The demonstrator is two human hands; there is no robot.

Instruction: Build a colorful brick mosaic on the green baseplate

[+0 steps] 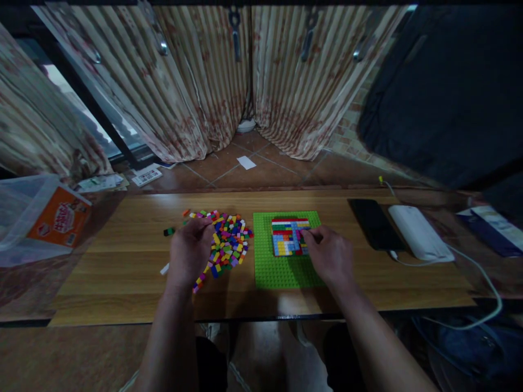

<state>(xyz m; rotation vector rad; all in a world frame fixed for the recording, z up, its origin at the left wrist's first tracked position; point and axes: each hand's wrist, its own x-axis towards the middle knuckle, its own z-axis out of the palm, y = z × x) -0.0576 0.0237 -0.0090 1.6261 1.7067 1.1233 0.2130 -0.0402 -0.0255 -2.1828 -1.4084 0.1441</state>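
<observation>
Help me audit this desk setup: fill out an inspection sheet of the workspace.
Surface: wooden table.
Job's things: pile of coloured bricks; green baseplate bearing a multicoloured brick panel.
Clutter: black phone and white power bank at right; stray brick left of the pile.
Grippers: left hand on the pile; right hand at the panel's right edge; grips unclear.
Cables: white cable from the power bank, looping off the right edge.
Surroundings: striped curtains, tiled floor, orange box in clear bag.

Head-worn view, forward-down, close over table (122, 283)
</observation>
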